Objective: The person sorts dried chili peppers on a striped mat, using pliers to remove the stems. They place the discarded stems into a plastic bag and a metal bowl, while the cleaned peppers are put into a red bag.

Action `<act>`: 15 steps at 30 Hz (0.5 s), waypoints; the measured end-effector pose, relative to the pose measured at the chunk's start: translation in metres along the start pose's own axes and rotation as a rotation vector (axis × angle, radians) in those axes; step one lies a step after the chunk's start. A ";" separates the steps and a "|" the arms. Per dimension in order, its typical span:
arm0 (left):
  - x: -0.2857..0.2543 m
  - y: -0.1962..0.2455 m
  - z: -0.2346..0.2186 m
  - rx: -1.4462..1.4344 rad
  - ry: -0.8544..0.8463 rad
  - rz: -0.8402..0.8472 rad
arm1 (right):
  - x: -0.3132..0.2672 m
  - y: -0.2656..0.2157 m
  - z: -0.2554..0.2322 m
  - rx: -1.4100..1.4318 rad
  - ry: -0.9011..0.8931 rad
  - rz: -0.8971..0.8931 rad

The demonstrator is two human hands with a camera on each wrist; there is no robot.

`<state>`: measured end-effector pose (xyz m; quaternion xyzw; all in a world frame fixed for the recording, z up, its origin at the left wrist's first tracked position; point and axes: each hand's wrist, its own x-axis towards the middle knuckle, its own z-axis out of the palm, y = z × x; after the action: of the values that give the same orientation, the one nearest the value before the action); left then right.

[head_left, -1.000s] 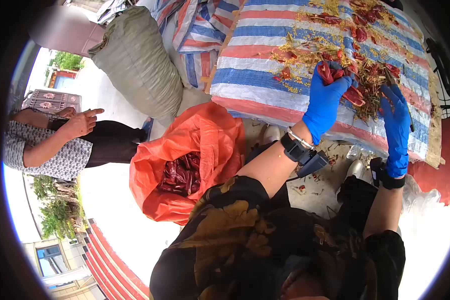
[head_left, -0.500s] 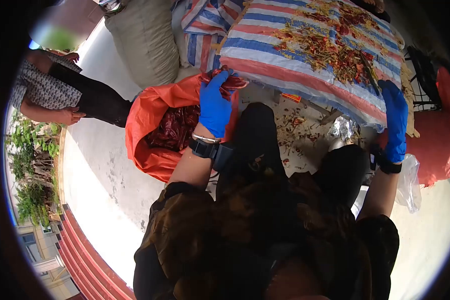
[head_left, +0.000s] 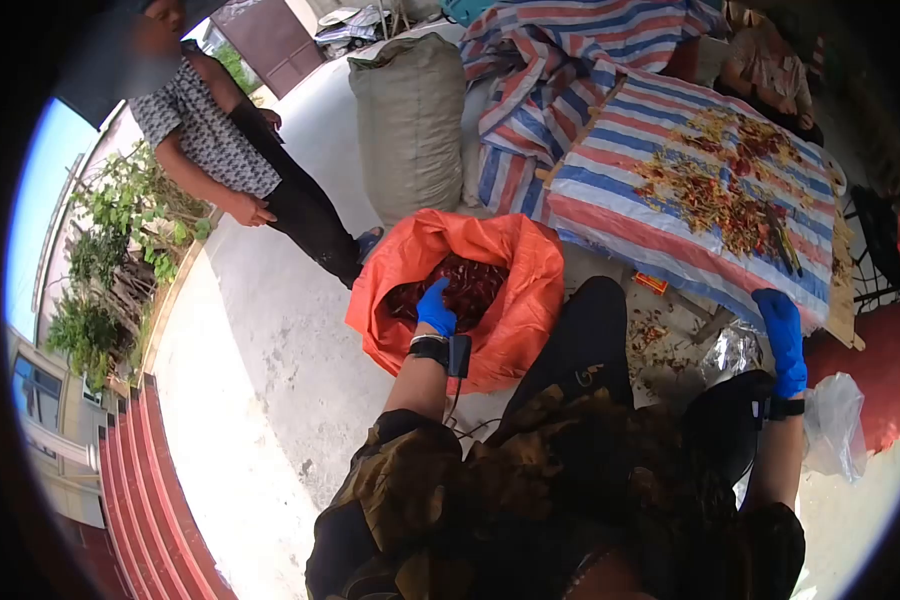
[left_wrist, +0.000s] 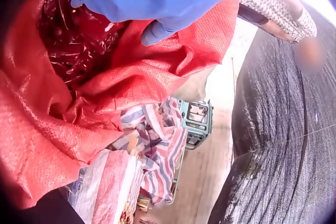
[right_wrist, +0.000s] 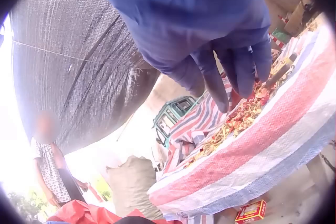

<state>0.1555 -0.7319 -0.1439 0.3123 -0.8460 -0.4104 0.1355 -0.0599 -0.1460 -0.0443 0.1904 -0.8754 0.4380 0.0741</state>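
My left hand (head_left: 437, 308), in a blue glove, reaches into the mouth of an orange-red woven bag (head_left: 525, 340). Dried red chillies (left_wrist: 79, 50) lie below its spread thumb and fingers in the left wrist view, and no chilli shows in its grasp. At the near right corner of a striped sheet-covered table (head_left: 610, 200), my gloved right hand (head_left: 778, 335) hangs with loose fingers, holding nothing. Chilli pieces, stems and yellow seeds (head_left: 720, 190) are scattered over the sheet. A slim dark tool (head_left: 785, 245) lies among them, beyond the right hand.
Behind the bag stands a full pale sack (head_left: 407, 130). A person (head_left: 220, 140) stands at the left; another (head_left: 770, 75) sits beyond the table. A small red box (head_left: 650, 283) lies under the table edge. Clear plastic (head_left: 835, 425) sits near my right arm.
My left hand has carried a bunch of chillies from the table to the bag, and they are now out of its grasp. The right hand has drawn back from the pile.
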 end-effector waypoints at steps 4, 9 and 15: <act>-0.009 0.008 -0.001 0.183 0.129 0.242 | -0.001 0.032 0.009 0.013 -0.072 0.030; -0.006 0.066 0.006 -0.844 -0.071 0.155 | 0.004 -0.012 -0.001 -0.048 0.038 -0.076; -0.014 0.215 0.057 -0.108 0.177 0.564 | 0.047 0.012 -0.032 -0.348 0.174 0.004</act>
<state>0.0491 -0.5880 -0.0119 0.0920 -0.8611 -0.3723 0.3337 -0.1086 -0.1266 -0.0197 0.1342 -0.9286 0.2953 0.1805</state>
